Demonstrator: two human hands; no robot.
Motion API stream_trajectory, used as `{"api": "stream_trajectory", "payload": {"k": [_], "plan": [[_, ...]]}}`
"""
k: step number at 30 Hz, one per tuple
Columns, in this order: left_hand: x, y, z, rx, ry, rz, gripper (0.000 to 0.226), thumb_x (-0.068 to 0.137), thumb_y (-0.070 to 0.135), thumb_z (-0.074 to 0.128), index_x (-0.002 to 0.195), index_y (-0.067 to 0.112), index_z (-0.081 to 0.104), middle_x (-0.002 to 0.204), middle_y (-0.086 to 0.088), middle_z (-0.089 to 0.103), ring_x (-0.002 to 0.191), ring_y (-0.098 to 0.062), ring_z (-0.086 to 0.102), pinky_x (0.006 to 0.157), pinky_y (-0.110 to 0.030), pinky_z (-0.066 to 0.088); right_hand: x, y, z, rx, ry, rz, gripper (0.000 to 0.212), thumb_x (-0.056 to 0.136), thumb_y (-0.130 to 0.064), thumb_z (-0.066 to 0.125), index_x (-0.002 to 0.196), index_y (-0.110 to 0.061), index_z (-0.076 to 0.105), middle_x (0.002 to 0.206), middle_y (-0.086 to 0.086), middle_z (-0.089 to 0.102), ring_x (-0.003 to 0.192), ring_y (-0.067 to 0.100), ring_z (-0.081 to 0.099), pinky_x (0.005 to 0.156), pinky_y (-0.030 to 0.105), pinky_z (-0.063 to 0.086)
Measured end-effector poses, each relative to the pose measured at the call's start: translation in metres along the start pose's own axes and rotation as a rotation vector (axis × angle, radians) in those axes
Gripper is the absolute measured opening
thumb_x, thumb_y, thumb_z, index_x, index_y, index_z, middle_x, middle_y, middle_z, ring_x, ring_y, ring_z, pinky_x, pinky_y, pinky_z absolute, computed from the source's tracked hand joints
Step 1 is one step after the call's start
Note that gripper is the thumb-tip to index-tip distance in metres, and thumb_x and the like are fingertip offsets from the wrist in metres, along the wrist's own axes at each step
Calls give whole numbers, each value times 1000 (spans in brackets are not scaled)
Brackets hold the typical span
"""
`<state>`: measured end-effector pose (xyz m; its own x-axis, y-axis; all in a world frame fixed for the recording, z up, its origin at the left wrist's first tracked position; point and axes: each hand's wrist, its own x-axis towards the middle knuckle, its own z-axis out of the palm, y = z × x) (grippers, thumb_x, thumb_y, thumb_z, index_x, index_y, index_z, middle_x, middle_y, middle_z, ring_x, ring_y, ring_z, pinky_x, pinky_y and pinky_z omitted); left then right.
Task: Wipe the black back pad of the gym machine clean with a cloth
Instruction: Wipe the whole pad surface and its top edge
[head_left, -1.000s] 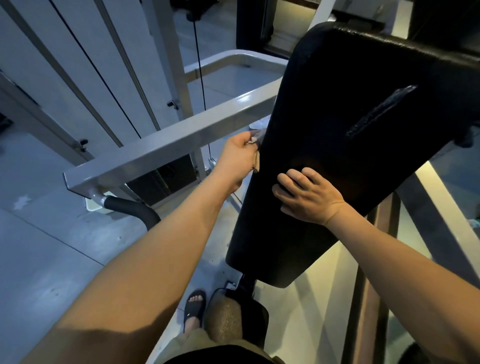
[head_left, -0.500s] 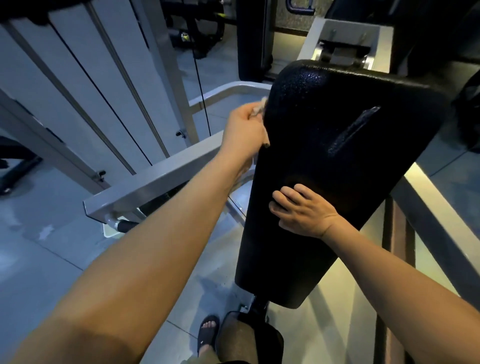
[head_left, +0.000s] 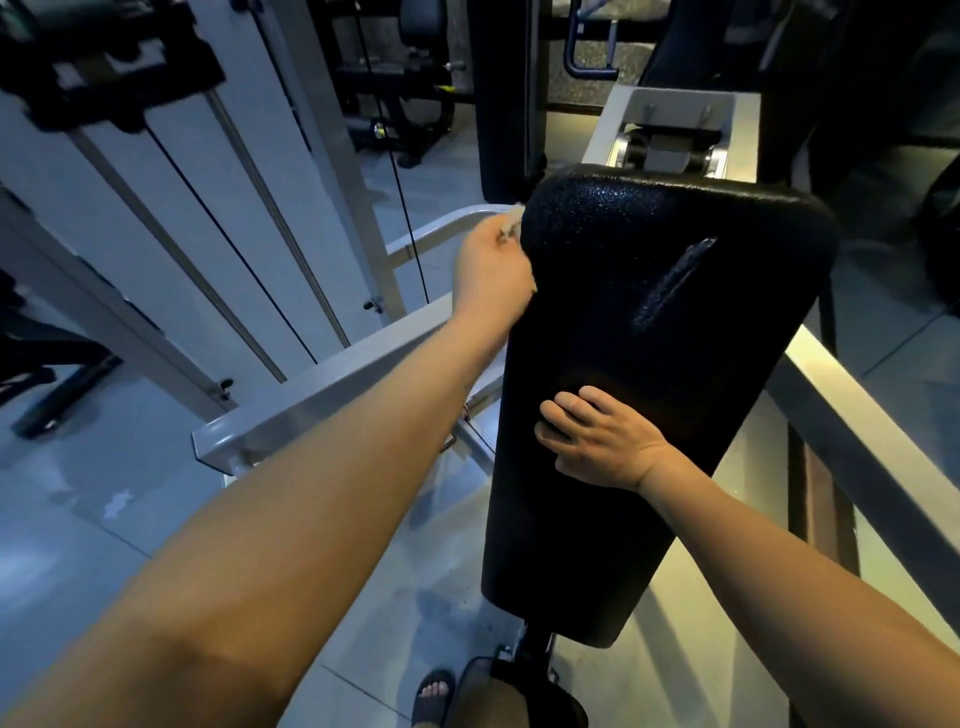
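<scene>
Pad: the black, grain-textured padded back pad (head_left: 670, 322) stands on a dark post, broad and rounded at its top edge and narrower toward its bottom edge.
Left edge: a grey painted steel frame rail (head_left: 322, 387) runs up to this side. Below the rail, pale tiled floor (head_left: 78, 519) shows beside the pad.
Right edge: a light metal beam (head_left: 852, 415) slants past, near the pad's lower right side.
Top edge: a grey metal bracket (head_left: 670, 124) sits just behind it.
Left arm: stretched forward and up over the frame rail, reaching the pad's upper left corner.
Right arm: comes in from the lower right, wrist bent, ending at mid-height on the pad's face.
Left hand (head_left: 491, 275): fingers closed round a pale crumpled cloth (head_left: 511, 228), only a scrap of which shows above the knuckles. The cloth is pressed against the pad's upper left edge.
Right hand (head_left: 597, 441): holds nothing and lies palm-down on the pad, its fingers loosely spread and reaching the left edge.
Below: a foot in a dark open-toed sandal (head_left: 434, 699) stands on the floor by the post.
</scene>
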<state>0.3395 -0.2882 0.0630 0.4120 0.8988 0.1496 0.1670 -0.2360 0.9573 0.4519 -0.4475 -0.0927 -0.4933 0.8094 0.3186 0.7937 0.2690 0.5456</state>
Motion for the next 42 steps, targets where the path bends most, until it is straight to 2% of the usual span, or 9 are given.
{"api": "stream_trajectory", "payload": {"k": [2,6,11,17,23,28,31,36,42], "plan": [[2,16,0,60,25,97,41,101,5,43,135,19,62,101,-2,72,80,-5,65,67,-15,54,-1,0,1,14,3,1,41,83,-44,68,115,-19,71,122,8,64,116,30,48,101,42,38],[-41,-16,-5,181,-58,135,57,104,10,42,158,27,32,96,15,66,88,0,63,84,-18,52,-1,-1,5,33,-4,-8,41,85,-43,64,117,-19,69,123,8,63,117,30,48,102,42,37],[-54,-16,-6,340,-73,95,62,103,7,38,160,25,24,99,2,63,82,-11,60,64,-18,40,0,0,-6,73,-63,14,44,84,-45,63,118,-18,70,126,7,62,119,29,50,103,42,37],[-57,-5,-17,457,-203,52,61,106,13,38,161,23,16,121,-12,64,91,-20,56,73,-30,42,-8,-13,-38,158,-135,172,43,81,-34,67,123,-22,64,135,9,54,123,31,51,105,46,38],[-59,-14,-7,330,-139,72,59,105,12,37,160,23,18,120,-7,62,101,-23,60,77,-31,42,-43,7,-59,63,-100,349,44,80,-25,72,122,-20,61,132,12,56,116,33,52,100,48,35],[-70,-15,5,309,-66,91,61,105,9,36,161,19,12,140,-9,48,113,-17,56,90,-32,44,-44,16,-47,36,-91,384,45,79,-37,76,119,-20,64,123,7,59,110,30,52,94,42,35],[-41,-4,2,338,-11,159,54,105,8,35,158,11,24,125,-10,56,109,-20,56,86,-29,42,-45,16,-34,-18,28,369,45,78,-43,75,115,-20,66,122,6,54,107,29,49,91,42,36],[39,46,-12,246,-211,526,34,101,6,47,124,16,70,126,7,68,122,-6,59,110,-27,45,-46,18,-19,-80,108,314,51,75,-46,73,116,-20,57,122,6,48,106,28,48,90,43,37],[48,46,-1,274,-282,514,40,93,6,41,114,19,74,116,6,72,115,-11,63,105,-37,48,-48,19,-17,-94,122,307,51,76,-48,71,117,-21,54,122,5,47,107,27,47,91,41,37]]}}
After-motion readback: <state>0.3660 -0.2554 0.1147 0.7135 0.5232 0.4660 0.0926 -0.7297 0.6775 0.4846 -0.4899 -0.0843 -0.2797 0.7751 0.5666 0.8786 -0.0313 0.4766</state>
